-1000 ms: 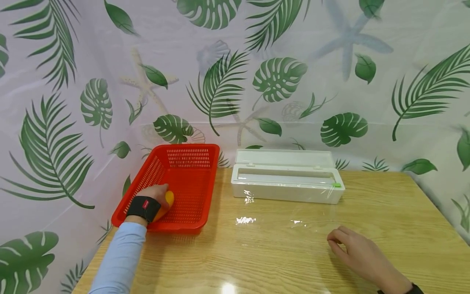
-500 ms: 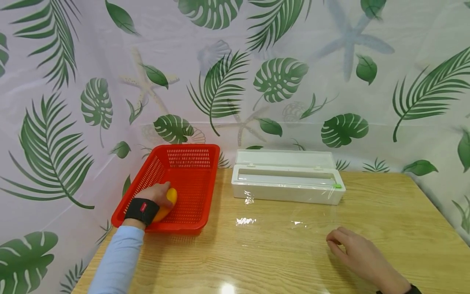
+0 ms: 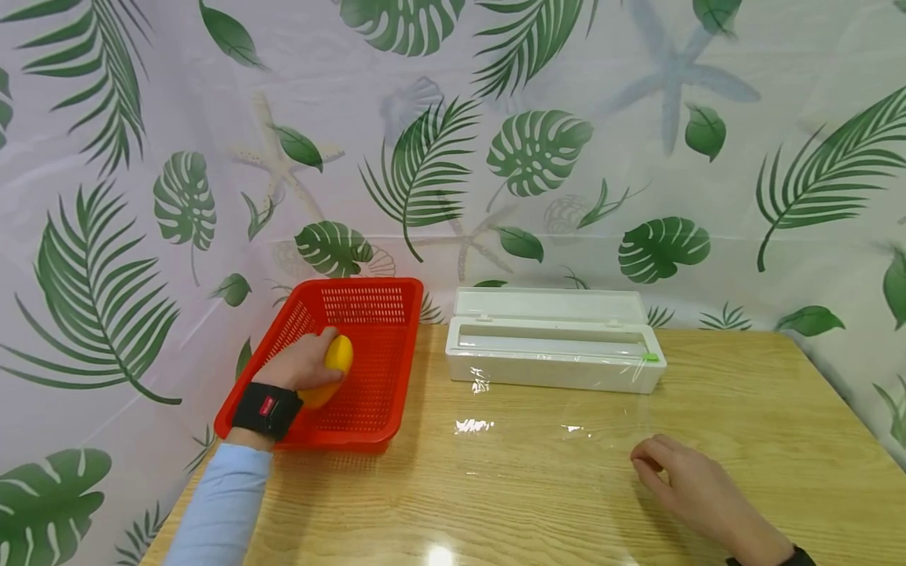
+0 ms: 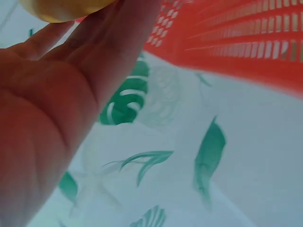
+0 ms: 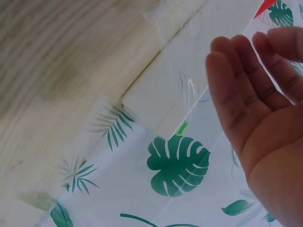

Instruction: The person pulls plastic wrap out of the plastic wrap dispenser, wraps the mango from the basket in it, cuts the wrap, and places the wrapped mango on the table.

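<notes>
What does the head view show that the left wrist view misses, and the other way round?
Only the head view shows the wooden table, the open white cling film dispenser with clear film drawn out over the table, and the right hand resting at the film's near edge. Only the left wrist view shows the left hand's palm from below and the leaf-print backdrop through the gap beneath it. Both show the left hand gripping the yellow fruit at the red basket.
</notes>
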### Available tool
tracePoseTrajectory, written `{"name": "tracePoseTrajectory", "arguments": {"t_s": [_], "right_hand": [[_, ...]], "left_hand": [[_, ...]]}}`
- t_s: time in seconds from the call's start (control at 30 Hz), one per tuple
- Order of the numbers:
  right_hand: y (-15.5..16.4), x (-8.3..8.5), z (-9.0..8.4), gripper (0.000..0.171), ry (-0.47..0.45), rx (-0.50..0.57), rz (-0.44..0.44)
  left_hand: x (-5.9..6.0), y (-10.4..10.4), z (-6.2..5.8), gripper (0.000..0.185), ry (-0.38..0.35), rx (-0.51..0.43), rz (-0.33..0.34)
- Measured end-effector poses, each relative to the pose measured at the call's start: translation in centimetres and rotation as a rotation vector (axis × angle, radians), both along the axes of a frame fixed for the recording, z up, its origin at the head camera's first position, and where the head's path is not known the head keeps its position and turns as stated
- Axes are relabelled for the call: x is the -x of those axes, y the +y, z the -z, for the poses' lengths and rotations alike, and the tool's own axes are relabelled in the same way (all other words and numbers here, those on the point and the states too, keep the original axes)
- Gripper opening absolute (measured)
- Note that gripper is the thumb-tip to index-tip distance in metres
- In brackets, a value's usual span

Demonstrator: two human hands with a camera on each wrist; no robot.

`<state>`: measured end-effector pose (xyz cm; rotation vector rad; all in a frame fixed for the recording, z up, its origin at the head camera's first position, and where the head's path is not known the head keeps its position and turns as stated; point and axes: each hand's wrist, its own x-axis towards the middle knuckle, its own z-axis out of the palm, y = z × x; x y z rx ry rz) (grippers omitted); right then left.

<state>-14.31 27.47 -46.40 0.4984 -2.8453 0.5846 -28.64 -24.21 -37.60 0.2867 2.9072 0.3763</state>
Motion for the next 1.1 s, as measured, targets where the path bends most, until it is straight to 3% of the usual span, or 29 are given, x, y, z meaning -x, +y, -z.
{"name": "tracePoseTrajectory", "arguments": {"t_s": [0.17,0.4,0.57,0.83,1.1], "right_hand": [[-0.1,0.2,-0.3,0.011,0.038,0.031,-0.016],[-0.1,0.3,-0.4,0.011,0.095,0.041,0.017],[0.1,0.4,-0.1,0.018,0.211,0.072,-0.007],[0.2,0.7,0.4,0.023,0.281,0.114,-0.039],[-0.2,1.0,0.1,0.022,0.310,0.127,-0.063]], "left_hand": [[-0.7,1.2,-0.9,0.072,0.094,-0.013,0.005],[-2.2,3.6,-1.8,0.077,0.241,-0.086,0.061],[-3.5,5.4,-2.2,0.077,0.351,-0.117,0.108],[-5.4,7.8,-3.0,0.082,0.503,-0.130,0.268],[-6.5,11.3,-2.9,0.081,0.673,-0.044,0.454]]}}
